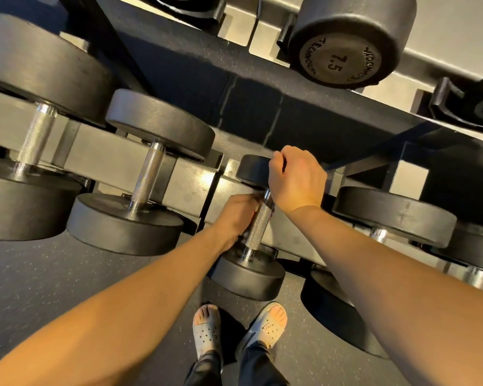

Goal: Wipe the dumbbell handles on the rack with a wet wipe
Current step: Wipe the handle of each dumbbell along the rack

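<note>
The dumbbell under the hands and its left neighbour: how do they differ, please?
The handled dumbbell has smaller heads; the left neighbour has larger ones. The handled dumbbell has the right hand gripping its far head and the left hand curled at its handle; the left neighbour is untouched. Both have black heads and knurled metal handles.

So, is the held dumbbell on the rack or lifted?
On the rack, it seems: the dumbbell lies across it like its neighbour.

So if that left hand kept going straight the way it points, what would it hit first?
The knurled handle of the small dumbbell: the left hand seems to lie against it, curled round it as far as the view shows. Just beyond is the right hand, gripping the dumbbell's far head.
</note>
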